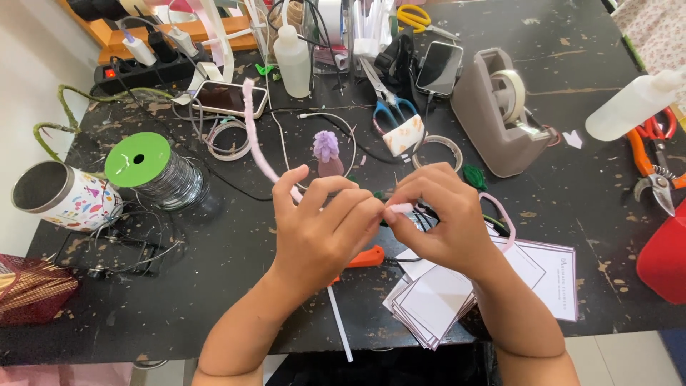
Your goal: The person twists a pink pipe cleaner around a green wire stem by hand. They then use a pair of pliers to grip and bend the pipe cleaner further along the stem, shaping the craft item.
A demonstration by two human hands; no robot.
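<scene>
Black counter (214, 286), cluttered: left hand (321, 229) and right hand (443, 221), fingers pinched on pink pipe cleaner (257, 150), steadying it between them above cards (443, 300).

You have two phones with dark screens at the back: one (229, 99) lies flat, one (439, 68) leans. White cards (550, 275), maybe labels, sit by your right hand (443, 218).

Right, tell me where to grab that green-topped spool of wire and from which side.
Take the wire spool by its round green flange, fingers over the rim from above. It lies tilted with the green face up, and loose wire trails off its right and lower sides. Come from the upper left, clear of the patterned tin can beside it.
</scene>
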